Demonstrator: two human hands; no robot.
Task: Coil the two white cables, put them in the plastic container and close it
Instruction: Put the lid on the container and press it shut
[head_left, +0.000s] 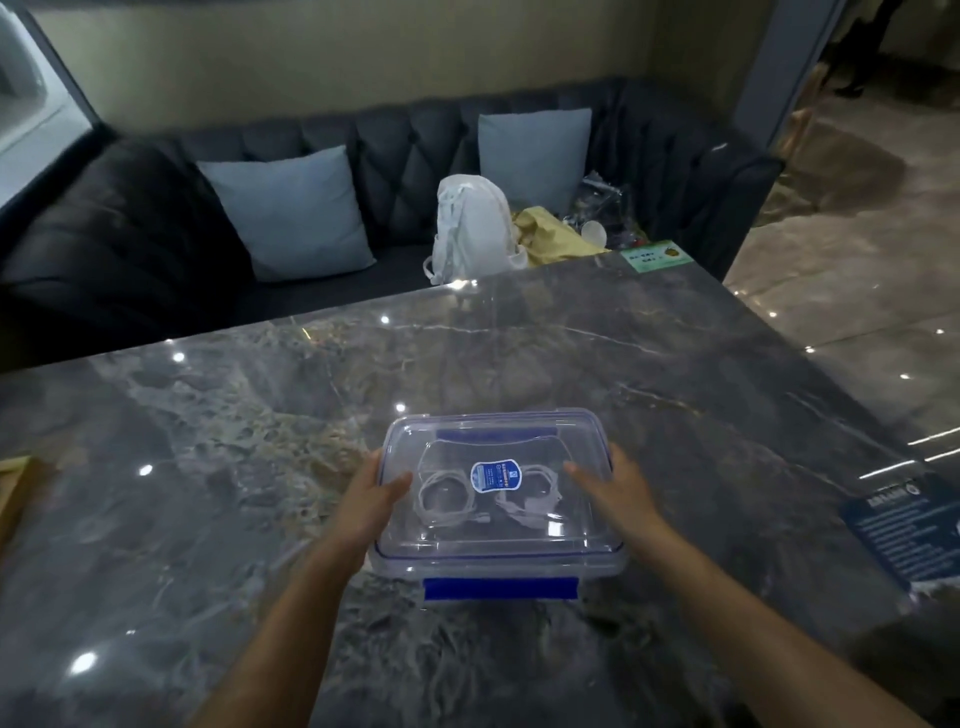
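A clear plastic container (496, 564) with blue latches stands on the marble table, its transparent lid (519, 530) lying on top. Through the lid I see two coiled white cables side by side: one coil on the left (444, 499) and one on the right (530, 501). A blue oval label (495, 475) sits in the middle of the lid. My left hand (371, 501) grips the container's left side with the thumb on the lid. My right hand (618, 491) rests on the lid's right edge, fingers spread over it. The front blue latch (501, 588) hangs down.
The grey marble table (260, 441) stretches widely around the container. A blue printed card (904, 535) lies at the right edge, a wooden item (13, 493) at the left edge. Behind the table stands a dark sofa with pillows, a white backpack (472, 228) and clutter.
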